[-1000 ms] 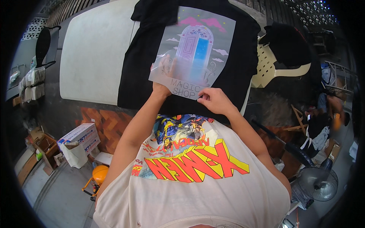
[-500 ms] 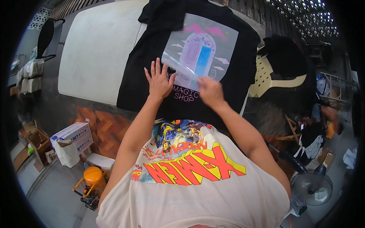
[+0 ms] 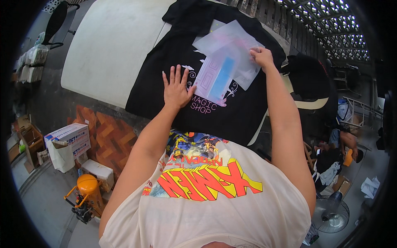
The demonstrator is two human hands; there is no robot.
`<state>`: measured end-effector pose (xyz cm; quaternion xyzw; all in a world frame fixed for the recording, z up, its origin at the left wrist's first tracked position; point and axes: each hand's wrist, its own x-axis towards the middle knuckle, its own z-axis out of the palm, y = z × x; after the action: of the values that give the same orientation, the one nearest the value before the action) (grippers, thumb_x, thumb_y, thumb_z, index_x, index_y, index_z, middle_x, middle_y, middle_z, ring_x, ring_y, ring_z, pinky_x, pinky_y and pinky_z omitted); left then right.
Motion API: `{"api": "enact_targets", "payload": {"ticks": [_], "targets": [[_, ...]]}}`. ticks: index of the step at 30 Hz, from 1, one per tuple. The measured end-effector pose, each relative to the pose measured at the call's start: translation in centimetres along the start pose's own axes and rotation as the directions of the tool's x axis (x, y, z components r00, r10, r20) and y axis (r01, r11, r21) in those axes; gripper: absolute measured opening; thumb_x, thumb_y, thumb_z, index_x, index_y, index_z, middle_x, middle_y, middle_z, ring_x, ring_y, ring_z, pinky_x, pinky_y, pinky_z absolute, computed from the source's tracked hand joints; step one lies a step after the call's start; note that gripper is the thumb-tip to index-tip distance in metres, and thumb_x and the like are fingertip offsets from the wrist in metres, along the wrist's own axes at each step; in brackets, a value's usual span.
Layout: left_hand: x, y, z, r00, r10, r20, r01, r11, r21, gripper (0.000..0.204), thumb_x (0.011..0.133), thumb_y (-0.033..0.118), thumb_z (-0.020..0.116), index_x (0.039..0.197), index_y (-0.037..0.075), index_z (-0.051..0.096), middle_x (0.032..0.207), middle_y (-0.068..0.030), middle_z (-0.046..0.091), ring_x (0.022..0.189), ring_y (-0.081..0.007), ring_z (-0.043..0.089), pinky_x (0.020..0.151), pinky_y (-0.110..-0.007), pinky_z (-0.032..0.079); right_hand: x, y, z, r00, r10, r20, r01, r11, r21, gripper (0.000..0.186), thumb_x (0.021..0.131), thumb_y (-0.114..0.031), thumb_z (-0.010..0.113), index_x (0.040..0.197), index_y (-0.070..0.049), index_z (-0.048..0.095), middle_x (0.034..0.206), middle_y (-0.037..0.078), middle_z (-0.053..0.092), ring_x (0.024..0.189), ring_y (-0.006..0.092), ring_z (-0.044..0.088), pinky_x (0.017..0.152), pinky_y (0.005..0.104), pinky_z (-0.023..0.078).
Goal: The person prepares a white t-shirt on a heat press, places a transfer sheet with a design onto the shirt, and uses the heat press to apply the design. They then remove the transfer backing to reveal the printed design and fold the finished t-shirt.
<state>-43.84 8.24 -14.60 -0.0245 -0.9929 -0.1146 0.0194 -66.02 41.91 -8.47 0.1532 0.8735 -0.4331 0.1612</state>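
Your left hand (image 3: 177,89) lies flat, fingers spread, on the black T-shirt (image 3: 244,111). At its two o'clock, your right hand (image 3: 261,57) pinches the translucent film sheet (image 3: 228,49), lifted off the print.

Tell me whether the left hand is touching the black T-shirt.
Touching. The head view shows the left hand pressed flat, fingers spread, on the black T-shirt, beside its print.

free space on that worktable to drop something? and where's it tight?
Free: the white tabletop left of the black T-shirt, bare out to its rounded edge. Crowded: the shirt itself, with the left hand flat beside the print and the right hand gripping the translucent film sheet lifted over it.
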Motion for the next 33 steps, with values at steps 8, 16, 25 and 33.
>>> {"api": "enact_targets", "payload": {"ticks": [8,16,25,33], "targets": [[0.2,0.4,-0.2,0.999,0.007,0.036,-0.008,0.999,0.038,0.078,0.096,0.06,0.048,0.159,0.014,0.035,0.167,-0.0176,0.024,0.156,-0.0365,0.017,0.123,-0.063,0.004,0.9,5.0,-8.8,0.961,0.146,-0.234,-0.051,0.927,0.372,0.022,0.096,-0.008,0.067,0.117,-0.003,0.069,0.097,0.007,0.072,0.077,0.0181,0.07,0.068,0.0317,0.058],[0.6,0.5,0.0,0.998,0.041,0.044,-0.043,0.999,0.031,0.078,0.097,0.057,0.048,0.158,0.01,0.034,0.166,-0.0219,0.022,0.156,-0.0398,0.014,0.122,-0.065,0.002,-7.2,22.8,-23.2,0.72,0.454,-0.525,0.216,0.573,0.791,0.048,0.097,-0.002,0.062,0.142,-0.002,0.048,0.127,0.018,0.062,0.117,0.0371,0.061,0.099,0.0535,0.052],[12.2,-0.3,0.7,0.883,0.456,-0.113,-0.47,0.863,-0.184,0.066,0.092,0.038,0.064,0.146,0.004,0.047,0.153,-0.0194,0.044,0.147,-0.0386,0.033,0.12,-0.057,0.023,-50.1,40.2,-10.8,0.417,0.766,-0.489,0.373,0.346,0.861,0.048,0.101,0.002,0.049,0.149,-0.001,0.042,0.141,0.019,0.054,0.131,0.0356,0.053,0.107,0.0488,0.051],[31.4,-14.1,3.4,0.717,0.697,-0.012,-0.617,0.643,0.453,0.021,0.1,0.026,0.054,0.096,0.019,0.072,0.087,-0.0111,0.073,0.072,-0.025,0.071,0.052,-0.042,0.054,-85.8,32.5,29.8,-0.161,0.928,-0.337,0.467,0.373,0.802,0.036,0.097,0.005,0.055,0.133,0.005,0.056,0.122,0.018,0.065,0.113,0.0255,0.066,0.098,0.0306,0.057]]}}
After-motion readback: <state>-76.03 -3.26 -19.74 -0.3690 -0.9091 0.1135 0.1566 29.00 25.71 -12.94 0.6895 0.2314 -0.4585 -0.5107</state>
